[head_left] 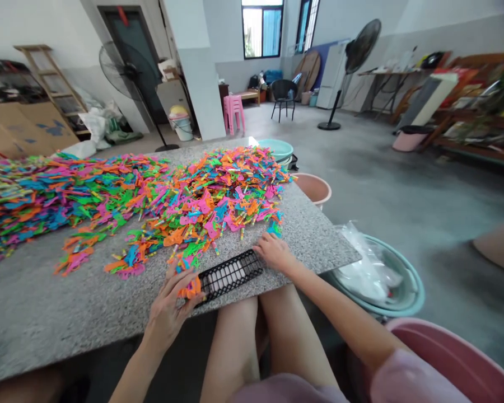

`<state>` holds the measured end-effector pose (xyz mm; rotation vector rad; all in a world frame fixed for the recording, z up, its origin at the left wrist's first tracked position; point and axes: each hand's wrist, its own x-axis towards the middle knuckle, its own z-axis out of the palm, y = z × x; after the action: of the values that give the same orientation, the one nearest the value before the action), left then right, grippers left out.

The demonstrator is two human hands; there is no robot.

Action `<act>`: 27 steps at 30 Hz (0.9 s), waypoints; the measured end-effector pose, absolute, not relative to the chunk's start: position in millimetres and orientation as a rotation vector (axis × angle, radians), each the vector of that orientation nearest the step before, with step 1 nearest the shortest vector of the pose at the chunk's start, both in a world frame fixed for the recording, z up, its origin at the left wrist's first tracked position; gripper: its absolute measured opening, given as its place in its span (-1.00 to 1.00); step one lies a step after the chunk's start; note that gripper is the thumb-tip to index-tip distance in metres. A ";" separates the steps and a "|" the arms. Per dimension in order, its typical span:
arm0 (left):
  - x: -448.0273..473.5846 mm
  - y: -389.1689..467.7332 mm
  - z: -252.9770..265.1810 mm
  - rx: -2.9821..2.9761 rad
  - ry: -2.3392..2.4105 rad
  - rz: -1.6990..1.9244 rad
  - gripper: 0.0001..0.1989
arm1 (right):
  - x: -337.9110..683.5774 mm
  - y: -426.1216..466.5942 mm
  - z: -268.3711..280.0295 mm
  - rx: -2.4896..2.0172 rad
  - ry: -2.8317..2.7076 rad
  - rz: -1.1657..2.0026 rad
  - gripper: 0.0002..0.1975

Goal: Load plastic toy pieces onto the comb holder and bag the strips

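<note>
A long black mesh basket (231, 274) lies slantwise near the front edge of the granite table, its pale inside showing through the bars. At its left end my left hand (172, 299) is closed around several small orange plastic pieces (190, 287), with a few other colours by the fingertips. My right hand (274, 252) has its fingers bent at the basket's right end, gripping it there. Just beyond those fingers lies a blue-green piece (274, 228). A big heap of flat, bright plastic pieces (218, 198) in pink, orange, green and blue spreads behind the basket.
More pieces (59, 193) cover the granite table (88, 313) toward the far left. Beside the table's right edge stand an orange-pink tub (315, 187), a teal basin (415, 296) with clear plastic bags (365, 268), and a pink tub (453, 347). A standing fan (340, 84) is farther back.
</note>
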<state>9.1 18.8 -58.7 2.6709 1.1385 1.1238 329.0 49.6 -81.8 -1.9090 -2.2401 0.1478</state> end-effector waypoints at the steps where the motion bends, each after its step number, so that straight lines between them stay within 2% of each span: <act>1: 6.7 17.2 -58.4 2.679 1.142 1.108 -0.67 | 334.3 42.7 -86.3 -1.916 -2.233 0.119 -0.74; 4: 3.0 14.8 -59.1 2.687 1.131 1.100 -0.67 | 347.3 29.2 -90.8 -2.088 -2.011 0.058 -0.79; 6: 3.3 15.8 -60.0 2.681 1.109 1.115 -0.68 | 357.5 31.5 -84.7 -2.289 -1.786 0.124 -0.67; 7: 3.7 16.7 -60.6 2.678 1.098 1.123 -0.69 | 363.6 34.9 -79.9 -2.373 -1.711 0.217 -0.64; 10: 3.1 17.6 -61.9 2.663 1.106 1.142 -0.70 | 382.3 41.6 -66.7 -2.441 -1.727 0.653 -0.73; 12: 2.0 15.8 -62.3 2.651 1.127 1.156 -0.70 | 387.7 37.8 -63.9 -2.309 -1.740 0.851 -0.75; 16: 3.0 11.8 -60.5 2.653 1.145 1.132 -0.71 | 355.9 24.9 -74.1 -1.794 -1.615 1.036 -0.97; 18: 4.3 11.8 -59.1 2.640 1.158 1.101 -0.71 | 318.2 25.4 -80.3 -1.567 -1.611 1.130 -0.89; 22: 4.0 12.6 -57.8 2.625 1.174 1.068 -0.70 | 231.7 45.1 -83.1 -1.395 -1.691 1.049 -0.80; 27: 0.3 12.1 -59.6 2.680 1.164 1.029 -0.70 | 174.8 70.5 -83.1 -1.471 -2.074 0.835 -0.76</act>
<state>0.3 12.1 -59.6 2.6796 1.1645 1.0292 174.8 70.5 -83.1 -1.4710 -2.0737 0.8353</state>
